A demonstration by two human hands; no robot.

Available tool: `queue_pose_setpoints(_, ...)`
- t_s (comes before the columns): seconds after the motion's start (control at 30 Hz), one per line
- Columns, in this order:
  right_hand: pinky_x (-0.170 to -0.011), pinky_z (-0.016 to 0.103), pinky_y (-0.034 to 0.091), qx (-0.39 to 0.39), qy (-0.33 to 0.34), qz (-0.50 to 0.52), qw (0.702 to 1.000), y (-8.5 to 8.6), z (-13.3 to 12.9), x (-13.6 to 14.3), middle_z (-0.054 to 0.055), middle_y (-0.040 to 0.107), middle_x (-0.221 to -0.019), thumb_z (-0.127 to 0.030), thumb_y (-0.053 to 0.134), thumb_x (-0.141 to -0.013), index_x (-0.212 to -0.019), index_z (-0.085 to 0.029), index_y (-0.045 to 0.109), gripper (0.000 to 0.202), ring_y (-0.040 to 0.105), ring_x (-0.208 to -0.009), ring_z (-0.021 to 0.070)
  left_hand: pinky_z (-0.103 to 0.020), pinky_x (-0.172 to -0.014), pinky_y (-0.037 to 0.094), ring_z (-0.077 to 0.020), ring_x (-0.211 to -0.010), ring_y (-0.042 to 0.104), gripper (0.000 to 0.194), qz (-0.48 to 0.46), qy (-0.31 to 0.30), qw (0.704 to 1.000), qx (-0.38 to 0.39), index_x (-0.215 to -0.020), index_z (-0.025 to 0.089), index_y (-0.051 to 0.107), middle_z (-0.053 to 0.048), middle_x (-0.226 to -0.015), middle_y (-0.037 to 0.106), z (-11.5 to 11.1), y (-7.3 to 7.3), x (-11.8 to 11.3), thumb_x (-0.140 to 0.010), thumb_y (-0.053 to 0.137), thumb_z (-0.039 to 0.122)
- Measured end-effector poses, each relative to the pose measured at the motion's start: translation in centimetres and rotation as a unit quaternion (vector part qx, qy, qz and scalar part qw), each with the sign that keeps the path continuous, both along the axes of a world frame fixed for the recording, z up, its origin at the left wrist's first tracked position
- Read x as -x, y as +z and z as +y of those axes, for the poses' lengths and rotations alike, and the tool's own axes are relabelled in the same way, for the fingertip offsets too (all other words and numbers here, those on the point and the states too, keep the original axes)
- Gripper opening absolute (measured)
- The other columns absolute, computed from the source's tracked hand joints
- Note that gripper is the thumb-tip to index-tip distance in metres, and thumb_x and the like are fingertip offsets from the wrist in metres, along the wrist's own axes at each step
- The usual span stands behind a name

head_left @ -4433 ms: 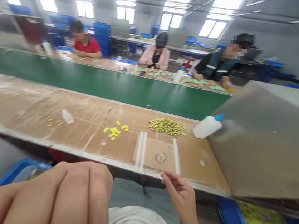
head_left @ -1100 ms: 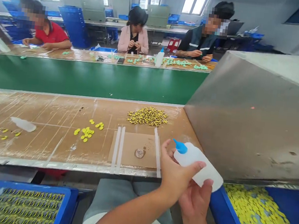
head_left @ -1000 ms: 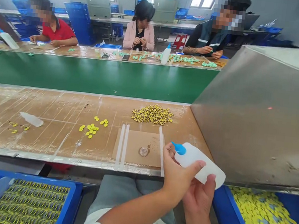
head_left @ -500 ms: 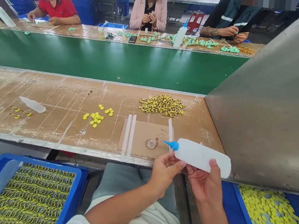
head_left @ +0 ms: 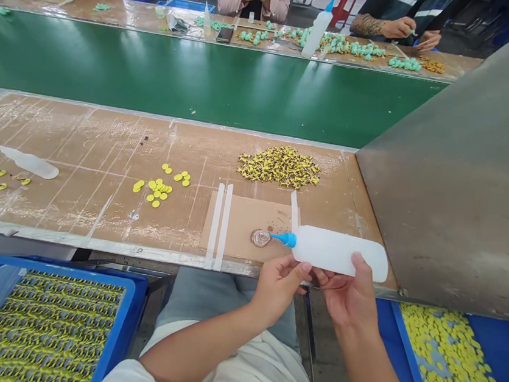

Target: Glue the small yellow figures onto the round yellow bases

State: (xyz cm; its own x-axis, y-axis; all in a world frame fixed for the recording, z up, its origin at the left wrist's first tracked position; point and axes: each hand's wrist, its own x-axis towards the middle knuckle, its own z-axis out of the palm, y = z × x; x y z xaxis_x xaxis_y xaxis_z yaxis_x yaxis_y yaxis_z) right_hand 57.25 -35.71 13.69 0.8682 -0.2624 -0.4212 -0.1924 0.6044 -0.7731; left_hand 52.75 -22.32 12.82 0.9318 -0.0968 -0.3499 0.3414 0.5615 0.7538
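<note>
A white bottle with a blue nozzle (head_left: 339, 251) lies nearly level above the table's front edge, its tip pointing left at a small round clear piece (head_left: 260, 237) on a cardboard sheet (head_left: 245, 214). My right hand (head_left: 353, 294) grips the bottle, thumb over its front side. Under the bottle's nozzle end, my left hand (head_left: 278, 285) is closed, thumb and fingers pinched together; what they hold, if anything, is hidden. Behind the cardboard is a pile of small yellow and dark pieces (head_left: 278, 165). Yellow discs (head_left: 158, 186) lie to the left.
A second white bottle (head_left: 32, 163) lies far left near several yellow pieces. Blue bins stand below the table, one with rows of pieces (head_left: 50, 327) at left, one with yellow discs (head_left: 459, 367) at right. A metal panel (head_left: 467, 178) rises at right. Three people sit opposite.
The view has tilted down. The bottle in my right hand has moved left, relative to the cardboard, bringing its blue tip to the round clear piece.
</note>
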Motion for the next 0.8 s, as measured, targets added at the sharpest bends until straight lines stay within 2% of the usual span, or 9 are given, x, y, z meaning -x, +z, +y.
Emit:
queue_pose_setpoints(0.27, -0.062, 0.031, 0.069, 0.024, 0.012, -0.014, 1.000, 0.17, 0.16, -0.03, 0.000, 0.078, -0.103, -0.031, 0.086, -0.068, -0.115, -0.025, 0.070, 0.050, 0.077, -0.081, 0.0222, -0.021, -0.060, 0.053, -0.0172, -0.082, 0.066, 0.056, 0.009, 0.005, 1.000, 0.004, -0.114, 0.012, 0.075, -0.012, -0.105, 0.073, 0.10, 0.26, 0.12, -0.083, 0.071, 0.059)
queue_pose_setpoints(0.8, -0.058, 0.028, 0.067, 0.060, 0.014, -0.016, 0.998, 0.48, 0.27, 0.09, 0.003, 0.078, -0.103, -0.036, 0.087, -0.070, -0.118, -0.023, 0.069, 0.053, 0.076, -0.081, 0.0231, -0.023, -0.060, 0.053, -0.0198, -0.083, 0.069, 0.057, 0.004, 0.007, 1.000, 0.002, -0.115, 0.013, 0.073, -0.013, -0.108, 0.074, 0.04, 0.05, 0.07, -0.084, 0.069, 0.061)
